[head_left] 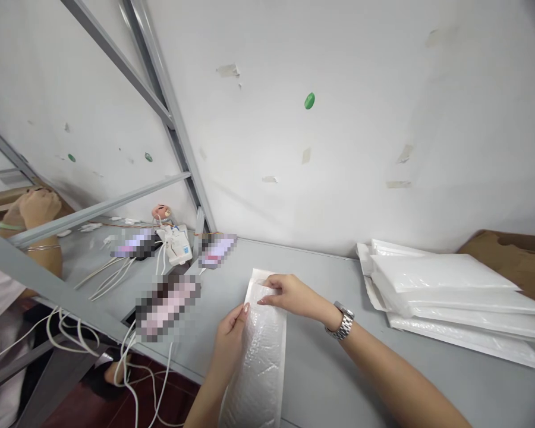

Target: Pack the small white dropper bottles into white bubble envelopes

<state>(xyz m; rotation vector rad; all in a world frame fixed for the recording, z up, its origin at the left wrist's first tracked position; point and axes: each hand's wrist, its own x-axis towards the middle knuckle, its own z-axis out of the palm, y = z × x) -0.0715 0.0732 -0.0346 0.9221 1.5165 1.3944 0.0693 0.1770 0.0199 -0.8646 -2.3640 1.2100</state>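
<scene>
A white padded bubble mailer (pixel 263 362) lies lengthwise in front of me, its flap end pointing toward the wall. My left hand (pixel 232 327) is closed on its left edge, thumb on top. My right hand (pixel 289 294), with a metal-band watch (pixel 342 321) on its wrist, grips the upper end near the flap. Its fingers are curled and the thumb rests on the mailer's face; the exact contact under the fingertips is hard to make out. Whatever may be inside the mailer is hidden.
At the right, white bubble mailers (pixel 446 276) lie stacked before a brown cardboard box (pixel 508 249). Blurred-out devices (pixel 169 306), white cables and a white power strip (pixel 175 244) occupy the left. Grey metal shelf posts (pixel 178 137) separate me from another person's hands (pixel 38 208).
</scene>
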